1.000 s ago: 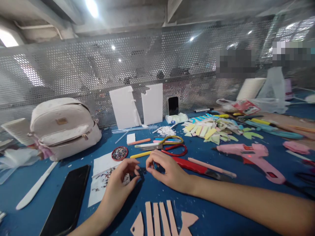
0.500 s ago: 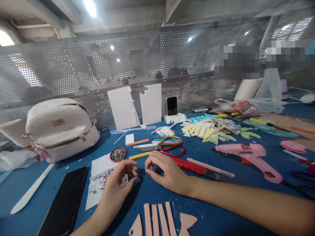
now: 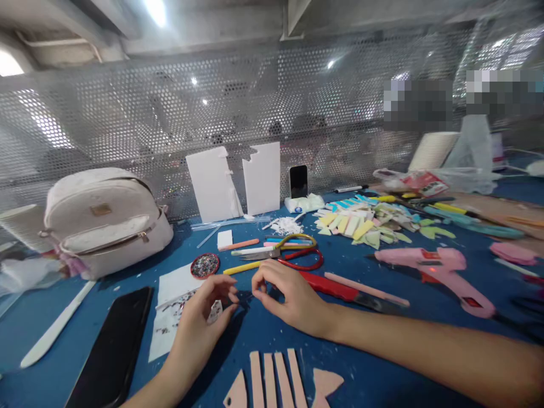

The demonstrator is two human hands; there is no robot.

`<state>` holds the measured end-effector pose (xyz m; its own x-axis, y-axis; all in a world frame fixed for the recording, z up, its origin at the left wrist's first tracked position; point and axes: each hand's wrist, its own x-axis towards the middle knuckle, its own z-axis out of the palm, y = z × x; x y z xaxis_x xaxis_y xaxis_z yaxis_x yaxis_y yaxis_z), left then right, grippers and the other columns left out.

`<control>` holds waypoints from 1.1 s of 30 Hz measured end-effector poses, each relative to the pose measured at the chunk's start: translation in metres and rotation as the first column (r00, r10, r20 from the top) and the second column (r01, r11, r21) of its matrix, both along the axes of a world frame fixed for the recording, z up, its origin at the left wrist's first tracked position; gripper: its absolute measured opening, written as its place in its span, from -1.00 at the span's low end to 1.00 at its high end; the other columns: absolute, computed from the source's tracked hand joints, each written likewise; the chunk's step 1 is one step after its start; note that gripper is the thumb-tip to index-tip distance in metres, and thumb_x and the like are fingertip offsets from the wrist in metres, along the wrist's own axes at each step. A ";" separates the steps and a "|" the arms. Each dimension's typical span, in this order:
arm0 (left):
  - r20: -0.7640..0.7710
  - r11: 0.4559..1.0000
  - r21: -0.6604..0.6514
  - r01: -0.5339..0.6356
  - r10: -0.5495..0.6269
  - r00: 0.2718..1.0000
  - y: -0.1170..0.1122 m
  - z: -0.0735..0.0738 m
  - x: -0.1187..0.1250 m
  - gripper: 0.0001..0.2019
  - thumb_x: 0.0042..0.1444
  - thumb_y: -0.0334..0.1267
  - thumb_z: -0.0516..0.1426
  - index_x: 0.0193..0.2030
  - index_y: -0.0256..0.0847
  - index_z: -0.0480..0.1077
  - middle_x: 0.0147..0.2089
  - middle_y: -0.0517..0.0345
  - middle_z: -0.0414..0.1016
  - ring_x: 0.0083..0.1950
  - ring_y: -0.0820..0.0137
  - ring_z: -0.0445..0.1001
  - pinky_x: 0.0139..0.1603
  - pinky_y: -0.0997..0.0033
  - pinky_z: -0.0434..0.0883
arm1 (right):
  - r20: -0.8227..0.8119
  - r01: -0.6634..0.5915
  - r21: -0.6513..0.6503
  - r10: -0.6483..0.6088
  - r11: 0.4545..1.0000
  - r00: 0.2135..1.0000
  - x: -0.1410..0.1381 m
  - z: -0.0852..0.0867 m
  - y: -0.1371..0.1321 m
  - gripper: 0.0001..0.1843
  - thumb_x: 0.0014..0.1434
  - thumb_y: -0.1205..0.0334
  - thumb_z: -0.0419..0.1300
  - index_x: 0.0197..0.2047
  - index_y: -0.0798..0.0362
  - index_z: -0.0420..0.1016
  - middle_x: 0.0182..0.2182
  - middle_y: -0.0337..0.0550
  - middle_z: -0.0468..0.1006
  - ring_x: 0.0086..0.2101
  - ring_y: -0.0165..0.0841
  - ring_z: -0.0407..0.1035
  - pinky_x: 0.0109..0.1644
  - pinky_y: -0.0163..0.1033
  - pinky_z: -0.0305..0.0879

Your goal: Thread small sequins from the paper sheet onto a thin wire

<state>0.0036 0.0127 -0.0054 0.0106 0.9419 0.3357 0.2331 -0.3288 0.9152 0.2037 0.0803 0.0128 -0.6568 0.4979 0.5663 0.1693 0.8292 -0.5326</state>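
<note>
My left hand [image 3: 199, 326] hovers over the edge of a white paper sheet [image 3: 160, 340] strewn with small dark sequins, its fingers curved and thumb apart. Close by on the right, my right hand [image 3: 293, 297] has thumb and forefinger pinched together; whatever may be between them is too small to make out. Behind my hands is a round red dish [image 3: 204, 265] of glittery sequins. Scissors [image 3: 300, 252] with red and yellow handles lie beyond my right hand, beside a red-handled tool [image 3: 327, 287]. Pale pink fish-bone pieces [image 3: 269, 374] lie in front.
A pink glue gun [image 3: 442, 266] with a lit red light lies at right. Paper scraps [image 3: 361, 221] are heaped behind it. At left are a black phone [image 3: 113, 340], a white plastic knife [image 3: 59, 323] and a pale backpack [image 3: 102, 224]. White boards [image 3: 212, 184] lean on the perforated screen.
The view has shifted very slightly. Both hands hold nearly the same pose and place; nothing on the table has visibly been moved.
</note>
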 end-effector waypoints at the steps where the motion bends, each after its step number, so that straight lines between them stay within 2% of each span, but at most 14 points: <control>1: -0.001 1.000 -0.001 0.001 -0.001 1.000 0.000 0.000 0.000 -0.73 0.09 -0.46 0.15 -0.06 -0.13 0.36 -0.22 0.18 0.47 -0.19 0.38 0.47 -0.09 0.35 0.41 | -0.001 0.001 0.001 -0.001 1.000 1.000 0.000 0.000 0.000 -0.91 0.28 0.36 0.07 -0.30 0.05 0.31 -0.37 -0.19 0.39 -0.31 -0.32 0.26 -0.22 -0.25 0.19; 9: 0.002 1.000 0.008 0.016 -0.016 1.000 -0.002 0.001 0.000 -0.73 0.10 -0.46 0.14 -0.06 -0.10 0.36 -0.23 0.22 0.47 -0.19 0.40 0.48 -0.10 0.37 0.41 | 0.004 0.013 0.001 -0.013 1.000 1.000 0.000 -0.001 0.000 -0.90 0.28 0.37 0.08 -0.30 0.05 0.31 -0.37 -0.20 0.38 -0.31 -0.33 0.26 -0.20 -0.25 0.16; 25: -0.004 1.000 0.014 0.025 -0.025 1.000 0.001 0.000 0.001 -0.74 0.11 -0.45 0.14 -0.05 -0.14 0.35 -0.20 0.16 0.48 -0.17 0.38 0.52 -0.07 0.33 0.45 | 0.033 0.024 0.037 -0.025 0.999 0.999 -0.001 -0.003 0.000 -0.91 0.29 0.34 0.08 -0.29 0.07 0.34 -0.37 -0.20 0.40 -0.32 -0.34 0.28 -0.22 -0.26 0.15; 33: 0.037 0.999 -0.019 0.033 -0.032 0.999 0.000 -0.002 0.001 -0.74 0.12 -0.44 0.16 -0.05 -0.12 0.35 -0.21 0.19 0.51 -0.18 0.40 0.53 -0.08 0.36 0.45 | 0.064 0.005 0.059 -0.008 0.998 0.998 -0.001 -0.004 0.000 -0.92 0.30 0.33 0.09 -0.27 0.06 0.35 -0.36 -0.20 0.43 -0.31 -0.34 0.30 -0.21 -0.27 0.17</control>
